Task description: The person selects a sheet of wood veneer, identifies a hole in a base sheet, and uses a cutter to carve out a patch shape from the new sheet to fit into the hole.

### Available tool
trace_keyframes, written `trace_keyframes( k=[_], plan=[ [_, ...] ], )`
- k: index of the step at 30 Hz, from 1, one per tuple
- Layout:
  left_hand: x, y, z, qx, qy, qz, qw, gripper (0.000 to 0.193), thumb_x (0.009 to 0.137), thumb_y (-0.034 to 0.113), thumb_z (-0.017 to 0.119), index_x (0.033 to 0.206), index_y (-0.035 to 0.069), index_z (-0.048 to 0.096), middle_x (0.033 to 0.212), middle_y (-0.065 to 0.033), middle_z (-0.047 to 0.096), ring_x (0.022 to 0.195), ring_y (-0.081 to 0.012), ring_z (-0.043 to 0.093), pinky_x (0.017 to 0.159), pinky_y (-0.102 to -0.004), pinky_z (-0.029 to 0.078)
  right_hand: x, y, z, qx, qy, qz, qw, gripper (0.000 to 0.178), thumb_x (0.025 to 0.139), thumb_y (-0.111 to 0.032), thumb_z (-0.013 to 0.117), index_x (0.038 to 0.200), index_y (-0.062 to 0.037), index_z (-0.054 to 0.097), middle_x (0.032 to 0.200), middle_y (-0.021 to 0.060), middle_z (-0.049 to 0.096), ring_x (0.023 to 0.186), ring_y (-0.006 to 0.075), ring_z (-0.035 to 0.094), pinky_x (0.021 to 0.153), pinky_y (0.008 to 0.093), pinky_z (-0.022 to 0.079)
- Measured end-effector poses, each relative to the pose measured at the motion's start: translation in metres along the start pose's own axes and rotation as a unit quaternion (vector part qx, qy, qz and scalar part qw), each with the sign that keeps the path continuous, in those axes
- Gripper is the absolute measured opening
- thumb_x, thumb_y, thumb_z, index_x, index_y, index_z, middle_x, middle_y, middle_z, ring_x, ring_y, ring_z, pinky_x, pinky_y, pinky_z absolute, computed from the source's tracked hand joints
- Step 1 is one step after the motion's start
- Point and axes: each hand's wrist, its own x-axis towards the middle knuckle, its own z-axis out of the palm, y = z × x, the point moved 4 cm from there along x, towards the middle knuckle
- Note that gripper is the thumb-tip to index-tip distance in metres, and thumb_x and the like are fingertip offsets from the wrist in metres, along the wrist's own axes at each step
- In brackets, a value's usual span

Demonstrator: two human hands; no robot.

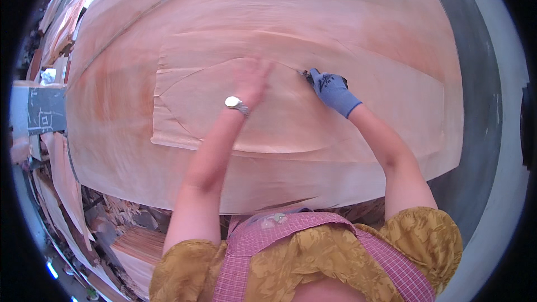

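A thin pinkish wood veneer sheet (193, 98) with cracks and a ragged left edge lies on a larger veneer-covered panel (291, 182). My left hand (253, 83), bare and with a watch (233, 102) at the wrist, is over the sheet's upper middle. Its fingers are stretched out, though blurred by motion. To the right, my right hand (330, 89) wears a blue glove with dark patches. It is closed on a small dark tool (306, 75), whose tip meets the sheet at the end of a curved split. The glove hides most of the tool.
A thin curved strip (137, 18) runs across the panel's far left. Stacked veneer (140, 249) and scraps lie at lower left, below a dark board with chalk marks (47, 111). Grey floor (481, 78) borders the right side.
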Motion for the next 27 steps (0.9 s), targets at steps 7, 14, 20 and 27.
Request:
trace_keyframes(
  k=[7, 14, 20, 27],
  plan=[
    [-0.017, 0.064, 0.003, 0.079, -0.113, 0.036, 0.990, 0.108, 0.062, 0.052, 0.086, 0.152, 0.043, 0.028, 0.163, -0.0161, 0.014, 0.145, -0.0502, 0.017, 0.104, -0.0734, 0.029, -0.096, 0.005, 0.045, 0.058, -0.051, 0.116, 0.990, 0.023, 0.098, -0.018, 0.042, 0.116, -0.0042, 0.046, 0.079, 0.0209, 0.070, 0.072, 0.0345, 0.072, 0.058, 0.0491, 0.056],
    [-0.017, 0.065, 0.003, 0.080, -0.126, 0.045, 0.988, 0.109, 0.062, 0.052, 0.086, 0.152, 0.043, 0.027, 0.163, -0.0169, 0.013, 0.145, -0.0505, 0.015, 0.106, -0.0719, 0.030, -0.219, -0.001, 0.093, 0.136, -0.092, 0.228, 0.960, 0.026, 0.096, -0.017, 0.046, 0.120, -0.0057, 0.043, 0.084, 0.0220, 0.071, 0.075, 0.0380, 0.072, 0.059, 0.0520, 0.056],
    [-0.017, 0.067, 0.001, 0.082, -0.118, 0.050, 0.988, 0.107, 0.062, 0.051, 0.087, 0.151, 0.043, 0.029, 0.162, -0.0169, 0.014, 0.146, -0.0506, 0.014, 0.105, -0.0717, 0.030, -0.259, -0.005, 0.107, 0.171, -0.128, 0.260, 0.942, 0.033, 0.098, -0.022, 0.046, 0.127, -0.0061, 0.042, 0.086, 0.0225, 0.070, 0.077, 0.0386, 0.071, 0.063, 0.0517, 0.056],
    [-0.014, 0.073, -0.004, 0.068, -0.109, 0.047, 0.991, 0.106, 0.061, 0.048, 0.088, 0.151, 0.042, 0.032, 0.162, -0.0165, 0.014, 0.146, -0.0494, 0.013, 0.107, -0.0710, 0.029, -0.266, 0.039, 0.098, 0.212, 0.105, 0.217, 0.947, 0.032, 0.097, -0.027, 0.051, 0.125, -0.0111, 0.054, 0.106, 0.0155, 0.069, 0.094, 0.0333, 0.068, 0.075, 0.0473, 0.055]
  ],
)
